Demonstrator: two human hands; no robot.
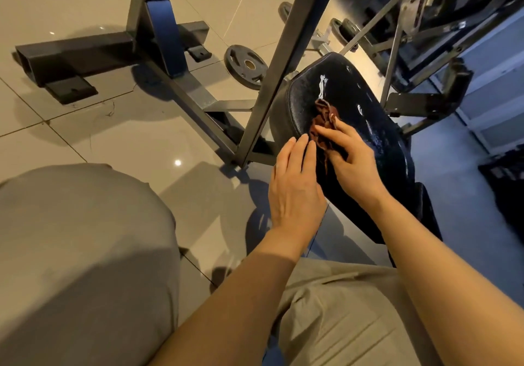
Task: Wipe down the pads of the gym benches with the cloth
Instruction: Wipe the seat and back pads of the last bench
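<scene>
right hand [350,161] grips cloth [323,123] on pad [368,127]; left hand [295,187], fingers straight, rests at pad's near edge.

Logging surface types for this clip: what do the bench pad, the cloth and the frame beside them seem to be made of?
Bench pad: looks like black vinyl or leatherette, glossy, with a grained texture and a stitched edge seam. Cloth: soft reddish-brown fabric, crumpled into folds under the right hand; exact fibre unclear. Frame: square metal tubing, apparently grey-painted steel, matte.
</scene>
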